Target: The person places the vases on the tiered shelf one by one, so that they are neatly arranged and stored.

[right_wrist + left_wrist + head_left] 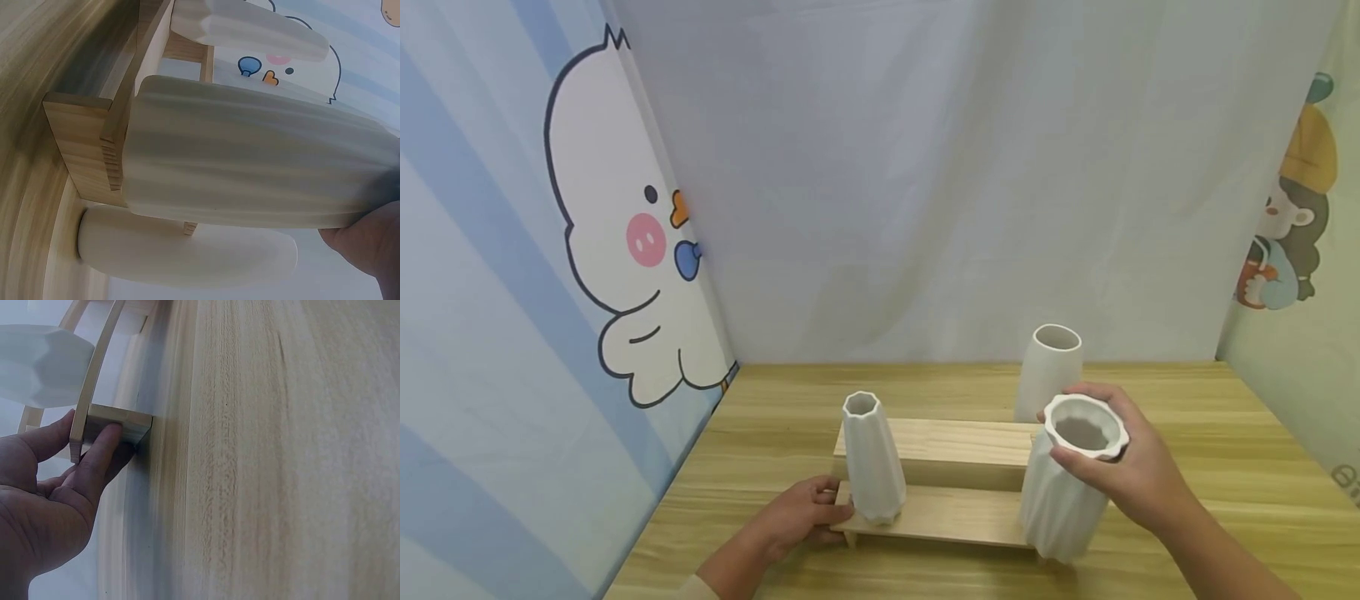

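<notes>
A two-step wooden stand [962, 512] lies across the tabletop. At the left end of its lower board, my left hand [801, 512] pinches the edge, thumb on top and fingers beneath, as the left wrist view shows. A slim white fluted vase [874, 467] stands upright on that board near the left end. My right hand [1138, 467] grips a wider white ribbed vase [1060, 508] around its rim. That vase is slightly tilted at the board's right end; I cannot tell whether its base touches the wood.
A smooth white vase [1047, 375] stands on the table [1210, 450] behind the stand's right end. A grey-white cloth [925, 183] hangs at the back. Printed cartoon panels stand along the left and right sides.
</notes>
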Tool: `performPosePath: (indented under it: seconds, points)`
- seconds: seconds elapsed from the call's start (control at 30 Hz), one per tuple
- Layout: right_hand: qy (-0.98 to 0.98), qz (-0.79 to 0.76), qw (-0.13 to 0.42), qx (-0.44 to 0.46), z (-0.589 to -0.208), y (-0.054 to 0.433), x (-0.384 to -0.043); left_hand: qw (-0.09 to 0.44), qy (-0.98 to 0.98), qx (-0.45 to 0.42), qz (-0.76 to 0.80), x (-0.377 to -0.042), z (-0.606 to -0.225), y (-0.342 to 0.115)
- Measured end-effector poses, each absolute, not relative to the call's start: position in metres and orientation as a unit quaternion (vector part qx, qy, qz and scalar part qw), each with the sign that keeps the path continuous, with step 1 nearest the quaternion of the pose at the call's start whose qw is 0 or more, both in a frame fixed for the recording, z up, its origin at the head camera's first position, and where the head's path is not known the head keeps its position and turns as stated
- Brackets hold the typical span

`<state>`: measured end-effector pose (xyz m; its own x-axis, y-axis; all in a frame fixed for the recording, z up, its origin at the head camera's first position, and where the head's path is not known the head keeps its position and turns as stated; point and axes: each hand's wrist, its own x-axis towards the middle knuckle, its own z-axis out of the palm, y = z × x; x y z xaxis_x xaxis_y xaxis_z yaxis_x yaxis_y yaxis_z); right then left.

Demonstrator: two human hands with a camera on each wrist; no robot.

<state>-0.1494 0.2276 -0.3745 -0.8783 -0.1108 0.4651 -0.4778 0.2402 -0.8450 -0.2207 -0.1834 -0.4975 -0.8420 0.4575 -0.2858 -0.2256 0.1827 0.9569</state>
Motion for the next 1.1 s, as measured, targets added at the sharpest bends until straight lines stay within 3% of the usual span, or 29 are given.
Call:
performPosePath:
  seconds: [1.1]
  points:
    - [-0.757, 0.6, 0.143, 0.217, -0.375, 0.206, -0.166, 0.266, 0.715, 0.087, 0.641, -0.22, -0.497, -0.183]
